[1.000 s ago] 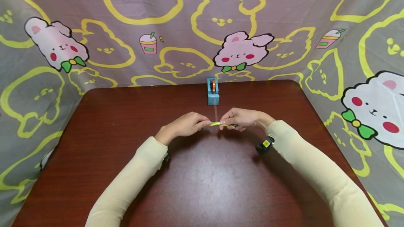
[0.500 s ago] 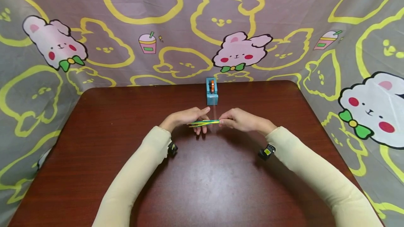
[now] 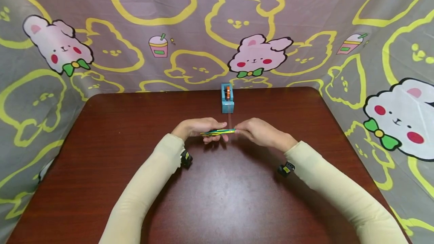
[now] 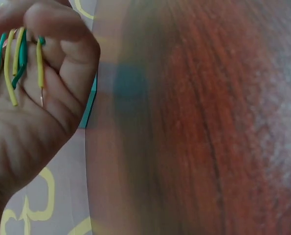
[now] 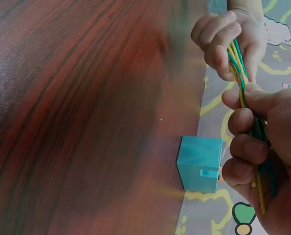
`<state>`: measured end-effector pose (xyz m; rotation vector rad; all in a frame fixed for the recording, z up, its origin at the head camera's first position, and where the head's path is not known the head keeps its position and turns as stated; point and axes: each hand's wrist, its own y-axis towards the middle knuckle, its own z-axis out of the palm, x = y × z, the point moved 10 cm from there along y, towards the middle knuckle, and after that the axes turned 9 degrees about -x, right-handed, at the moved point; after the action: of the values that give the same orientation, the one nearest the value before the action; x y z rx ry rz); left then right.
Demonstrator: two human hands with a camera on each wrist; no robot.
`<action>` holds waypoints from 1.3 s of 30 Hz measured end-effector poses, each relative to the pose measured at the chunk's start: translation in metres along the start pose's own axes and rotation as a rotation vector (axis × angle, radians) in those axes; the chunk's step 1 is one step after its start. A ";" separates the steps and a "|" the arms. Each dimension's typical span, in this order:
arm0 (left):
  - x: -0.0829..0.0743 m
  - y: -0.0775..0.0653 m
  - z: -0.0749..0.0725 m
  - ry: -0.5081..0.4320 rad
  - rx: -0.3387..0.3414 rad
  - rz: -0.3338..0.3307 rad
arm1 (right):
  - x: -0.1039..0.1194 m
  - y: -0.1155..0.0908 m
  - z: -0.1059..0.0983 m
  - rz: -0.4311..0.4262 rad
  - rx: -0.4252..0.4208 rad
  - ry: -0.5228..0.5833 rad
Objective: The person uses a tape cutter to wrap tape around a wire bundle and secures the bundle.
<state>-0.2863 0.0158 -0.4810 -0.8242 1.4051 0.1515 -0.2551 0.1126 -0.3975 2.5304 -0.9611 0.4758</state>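
Observation:
A thin bundle of green and yellow insulated wires (image 3: 224, 131) stretches between my two hands above the table. My right hand (image 3: 262, 131) grips one end; in the right wrist view its fingers curl round the wires (image 5: 240, 73) and loose ends come out below them. The left hand (image 3: 202, 125) has its fingers curled about the other end, thumb above. Cut ends of the wires (image 4: 22, 54) lie against the left palm in the left wrist view, one showing bare copper.
A blue tape dispenser (image 3: 228, 107) with an orange roll (image 3: 228, 92) stands at the back of the brown table (image 3: 129, 116). A pale narrow strip (image 3: 229, 119) shows between it and the wires. A patterned curtain (image 3: 196, 29) hangs close behind the table.
The left hand let go of the bundle's middle, turned palm inward and shifted left along it, then its fingers closed in around the left ends. The right hand kept its grip.

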 end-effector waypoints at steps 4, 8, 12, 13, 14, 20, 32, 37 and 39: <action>-0.001 -0.001 0.001 0.016 0.004 0.013 | 0.001 -0.001 -0.001 -0.010 -0.015 -0.023; -0.002 -0.002 0.001 0.028 0.003 0.009 | 0.002 -0.001 -0.001 -0.028 -0.027 -0.027; -0.005 -0.003 0.000 0.057 -0.012 0.029 | 0.000 0.000 -0.001 -0.022 -0.023 0.009; -0.006 -0.004 0.000 0.072 -0.019 0.039 | -0.001 0.001 -0.001 -0.012 -0.015 0.027; -0.007 -0.005 -0.001 0.089 -0.028 0.051 | -0.002 0.001 -0.001 -0.001 -0.001 0.049; -0.018 -0.010 -0.003 0.214 -0.112 0.148 | -0.015 0.007 0.000 0.116 0.119 0.233; -0.034 -0.019 -0.005 0.439 -0.279 0.338 | -0.070 0.017 0.025 0.618 0.383 0.653; -0.041 -0.022 -0.002 0.640 -0.350 0.396 | -0.080 0.013 0.051 0.758 0.519 0.888; -0.044 -0.024 -0.002 0.714 -0.384 0.403 | -0.078 0.009 0.060 0.768 0.579 0.967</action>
<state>-0.2837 0.0132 -0.4314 -0.9437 2.2594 0.4822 -0.3063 0.1215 -0.4820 1.7418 -1.4236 2.1843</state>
